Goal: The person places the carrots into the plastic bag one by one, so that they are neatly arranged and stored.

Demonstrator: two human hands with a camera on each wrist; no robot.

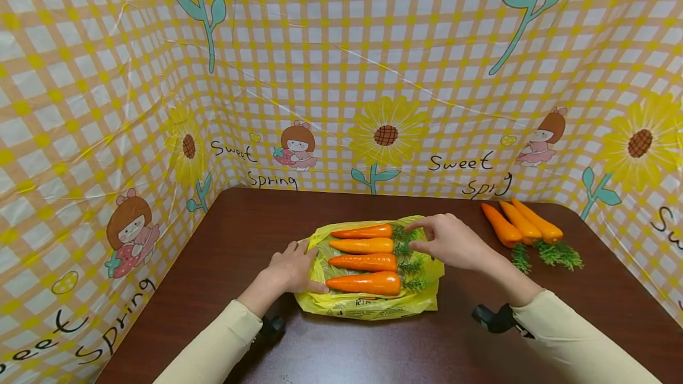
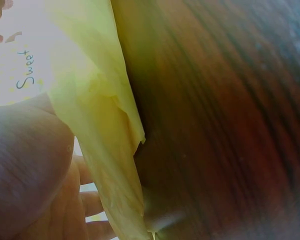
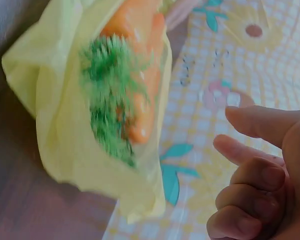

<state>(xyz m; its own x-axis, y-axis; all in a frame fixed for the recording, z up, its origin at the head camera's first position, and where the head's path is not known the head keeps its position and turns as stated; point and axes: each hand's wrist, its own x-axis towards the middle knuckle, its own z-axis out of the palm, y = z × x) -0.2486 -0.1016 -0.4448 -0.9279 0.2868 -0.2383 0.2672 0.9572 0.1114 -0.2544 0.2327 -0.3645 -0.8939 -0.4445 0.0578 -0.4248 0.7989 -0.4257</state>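
Note:
A yellow plastic bag (image 1: 347, 307) lies on the table with several orange carrots (image 1: 365, 283) lined up in its opening, tips to the left and green tops (image 1: 413, 266) to the right. My left hand (image 1: 292, 268) rests at the bag's left edge, fingers spread, thumb near the tip of the nearest carrot. In the left wrist view the bag's film (image 2: 100, 125) overlaps the outstretched fingers. Over the bag's right end is my right hand (image 1: 453, 242), holding nothing. The right wrist view shows its thumb (image 3: 265, 122) and index finger extended and apart, the other fingers loosely bent.
Three more carrots (image 1: 520, 224) with green tops lie in a group at the table's back right. The dark brown table (image 1: 256, 206) meets a checked sunflower cloth (image 1: 331, 88) at the back and sides. Black wrist-camera mounts (image 1: 493, 319) hang under both forearms.

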